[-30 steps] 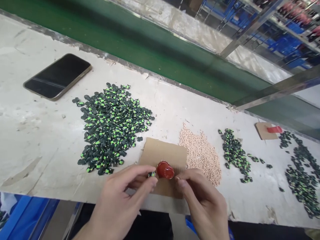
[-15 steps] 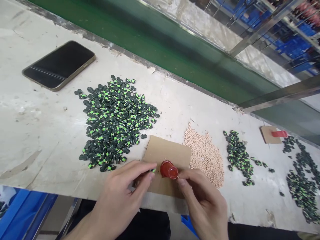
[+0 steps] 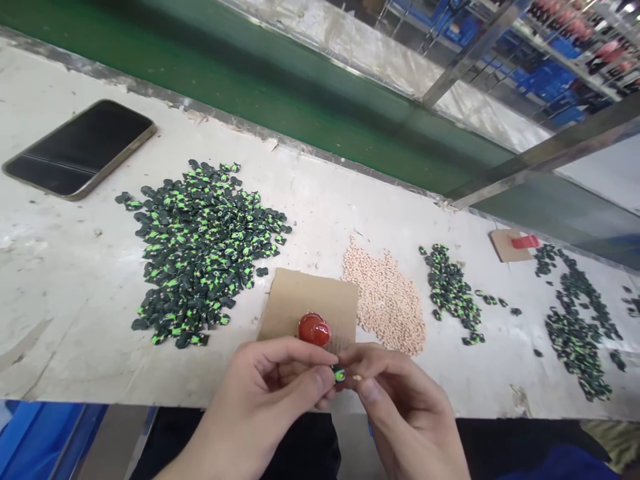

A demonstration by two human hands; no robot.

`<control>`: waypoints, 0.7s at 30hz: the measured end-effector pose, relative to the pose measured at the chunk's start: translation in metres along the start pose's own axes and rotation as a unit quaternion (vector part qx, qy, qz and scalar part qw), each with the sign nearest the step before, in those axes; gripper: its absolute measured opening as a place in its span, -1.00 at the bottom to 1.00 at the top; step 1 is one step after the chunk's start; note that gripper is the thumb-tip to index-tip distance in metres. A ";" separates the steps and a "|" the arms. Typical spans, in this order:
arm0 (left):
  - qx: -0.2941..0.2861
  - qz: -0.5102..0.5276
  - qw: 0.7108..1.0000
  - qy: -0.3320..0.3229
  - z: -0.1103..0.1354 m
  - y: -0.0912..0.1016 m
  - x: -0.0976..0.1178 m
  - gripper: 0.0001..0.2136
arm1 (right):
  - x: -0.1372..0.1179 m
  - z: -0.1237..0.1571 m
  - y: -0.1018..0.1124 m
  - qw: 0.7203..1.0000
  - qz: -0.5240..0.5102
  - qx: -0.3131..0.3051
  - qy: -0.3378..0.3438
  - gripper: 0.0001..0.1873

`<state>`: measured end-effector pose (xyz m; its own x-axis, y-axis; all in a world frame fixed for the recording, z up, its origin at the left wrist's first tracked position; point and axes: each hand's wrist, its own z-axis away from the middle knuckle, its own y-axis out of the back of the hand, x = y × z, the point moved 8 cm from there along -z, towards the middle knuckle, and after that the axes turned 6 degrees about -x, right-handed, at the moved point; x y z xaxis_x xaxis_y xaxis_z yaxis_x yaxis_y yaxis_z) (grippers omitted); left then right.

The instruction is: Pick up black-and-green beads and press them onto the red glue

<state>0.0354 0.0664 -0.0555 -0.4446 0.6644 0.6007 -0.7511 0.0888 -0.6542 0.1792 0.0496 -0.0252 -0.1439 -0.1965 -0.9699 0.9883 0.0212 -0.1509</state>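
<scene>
Between the thumb and forefinger of my left hand (image 3: pixel 280 393) is a small dark piece with a bright green mark (image 3: pixel 339 374). My right hand (image 3: pixel 400 393) pinches a tiny beige bead (image 3: pixel 357 378) close beside that piece; whether the two touch I cannot tell. Just beyond my fingers a small red cup (image 3: pixel 314 329) with a glossy red surface stands on a cardboard square (image 3: pixel 295 293). Left of the cardboard lies a big heap of dark and green pieces (image 3: pixel 205 247). A spread of beige beads (image 3: pixel 385 293) lies to its right.
A phone (image 3: pixel 80 147) lies at the far left of the white table (image 3: pixel 65 267). Further right are a smaller heap of dark pieces (image 3: pixel 453 287), another cardboard piece (image 3: pixel 505 247) with a red cup (image 3: pixel 525 241), and more dark pieces (image 3: pixel 575 333). A green belt (image 3: pixel 250 100) runs along the back.
My right hand has drawn back from the red cup with the bead and now meets my left hand in front of it. The view has shifted, so the table's things appear further left.
</scene>
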 end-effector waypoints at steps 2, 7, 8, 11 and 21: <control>0.003 -0.003 1.000 0.000 0.001 0.002 -0.002 -0.97 | -0.002 0.000 -0.001 1.000 0.023 -0.006 0.009 -0.86; 0.004 -0.013 1.000 -0.007 0.003 0.001 -0.002 -1.00 | -0.008 0.000 -0.005 0.997 0.071 -0.006 0.025 -0.83; -0.002 -0.016 1.000 -0.011 0.003 0.000 -0.001 -0.99 | -0.010 0.000 -0.005 0.997 0.078 -0.002 0.029 -0.82; -0.013 -0.032 0.999 -0.007 0.002 -0.003 0.002 -0.95 | -0.016 -0.001 -0.005 0.994 0.106 -0.011 0.031 -0.81; 0.055 -0.014 0.998 0.022 0.011 -0.004 0.004 -0.77 | -0.020 -0.012 -0.006 0.991 0.124 -0.054 0.011 -0.80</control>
<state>0.0313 0.0608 -0.0454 -0.4023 0.6952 0.5957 -0.8133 0.0273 -0.5812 0.1754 0.0655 -0.0067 0.1010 -0.1506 -0.9834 0.9824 0.1714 0.0747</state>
